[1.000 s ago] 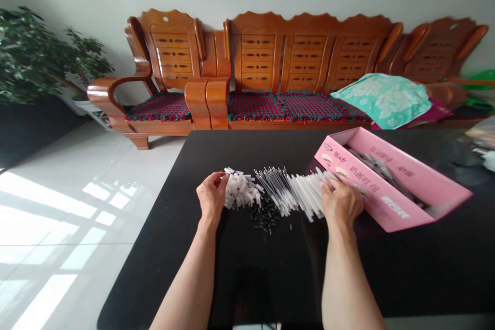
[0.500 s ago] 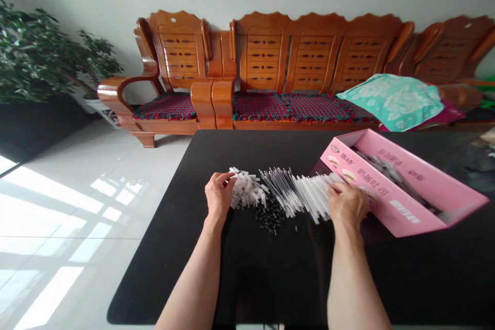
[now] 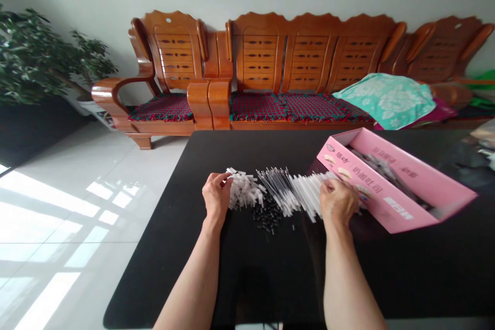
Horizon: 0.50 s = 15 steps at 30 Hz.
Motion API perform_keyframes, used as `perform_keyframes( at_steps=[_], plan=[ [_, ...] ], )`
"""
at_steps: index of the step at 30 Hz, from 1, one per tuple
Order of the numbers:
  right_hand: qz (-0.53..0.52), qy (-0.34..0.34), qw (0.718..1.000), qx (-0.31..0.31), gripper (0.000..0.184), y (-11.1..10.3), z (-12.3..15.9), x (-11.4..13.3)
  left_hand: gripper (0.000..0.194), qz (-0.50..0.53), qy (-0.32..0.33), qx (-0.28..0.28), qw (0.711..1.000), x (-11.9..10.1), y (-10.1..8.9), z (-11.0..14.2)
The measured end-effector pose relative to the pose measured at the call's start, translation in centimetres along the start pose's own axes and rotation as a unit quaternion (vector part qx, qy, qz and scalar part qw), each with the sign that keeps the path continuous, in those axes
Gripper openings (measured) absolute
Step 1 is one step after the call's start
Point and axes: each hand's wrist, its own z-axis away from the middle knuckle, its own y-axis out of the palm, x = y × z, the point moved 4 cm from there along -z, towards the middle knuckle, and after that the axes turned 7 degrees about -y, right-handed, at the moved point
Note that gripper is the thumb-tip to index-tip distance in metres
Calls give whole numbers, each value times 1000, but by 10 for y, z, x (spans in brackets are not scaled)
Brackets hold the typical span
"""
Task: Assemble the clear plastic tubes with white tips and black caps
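Note:
My left hand (image 3: 217, 196) is at the left edge of a heap of short white plastic pieces (image 3: 245, 191), thumb and fingertips pinched together; what they hold, if anything, is too small to make out. On the right, my right hand (image 3: 339, 202) has its fingers curled closed at the right end of a row of white plastic tubes (image 3: 303, 193); its grip is hidden. Between heap and tubes lie thin pen refills (image 3: 276, 185) with metallic tips and pale lower ends. Small black pieces (image 3: 267, 215) are scattered in front of the refills.
A pink cardboard box (image 3: 386, 191) with greyish contents stands at the right on the black table (image 3: 266, 278). Behind the table is a wooden bench (image 3: 263, 56) with a turquoise cloth (image 3: 390, 100). A plastic bag (image 3: 464, 157) lies at the far right.
My right hand has shifted slightly left over the white tubes. My left hand stays at the white heap. The whole view has moved a little.

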Motion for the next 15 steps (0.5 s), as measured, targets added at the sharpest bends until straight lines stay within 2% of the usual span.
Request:
perform_keyframes(
  at_steps=[7, 9, 10, 12, 15],
  plan=[
    [-11, -44, 988, -145, 16, -32, -8, 36, 14, 21, 13, -45, 999, 1, -2, 2],
    [-34, -44, 985, -164, 17, -43, -7, 48, 14, 34, 14, -75, 997, 1, -5, 3],
    [-49, -43, 986, -154, 19, -47, -5, 54, 15, 43, 16, -92, 995, 1, -7, 4],
    [-84, -41, 991, -96, 24, -50, 6, 66, 16, 64, 24, -120, 990, -1, -12, 5],
    [-106, -37, 993, 44, 31, -47, 38, 79, 18, 82, 26, -133, 987, -4, -20, 5]
  ],
)
